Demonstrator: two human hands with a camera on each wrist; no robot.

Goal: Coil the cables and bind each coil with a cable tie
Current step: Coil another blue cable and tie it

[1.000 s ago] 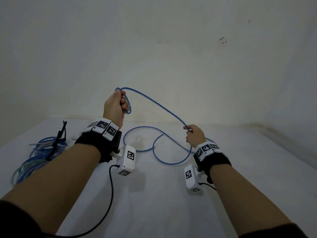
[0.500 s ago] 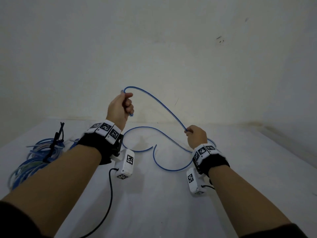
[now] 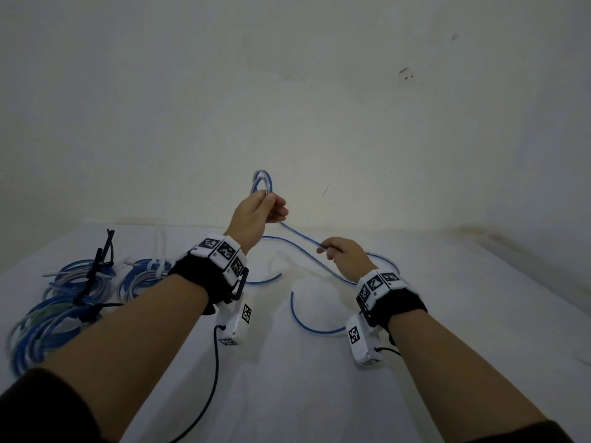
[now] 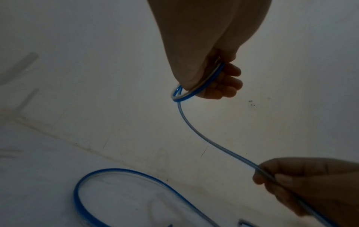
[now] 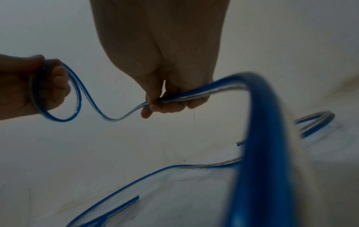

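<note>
Above the table (image 3: 287, 394), left hand (image 3: 256, 215) grips the cable's (image 3: 300, 236) loop; right hand (image 3: 347, 259) pinches it.

Blue-and-clear cable (image 3: 299, 238), white table (image 3: 287, 394), black-and-white checked wristbands (image 3: 220, 251).

Motion-blurred blue cable (image 5: 260, 153) runs off the bottom edge.

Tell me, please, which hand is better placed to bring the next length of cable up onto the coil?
The right hand, probably. It pinches the blue cable on the run leading to the slack on the table, while the left hand is occupied holding the small loop.
</note>
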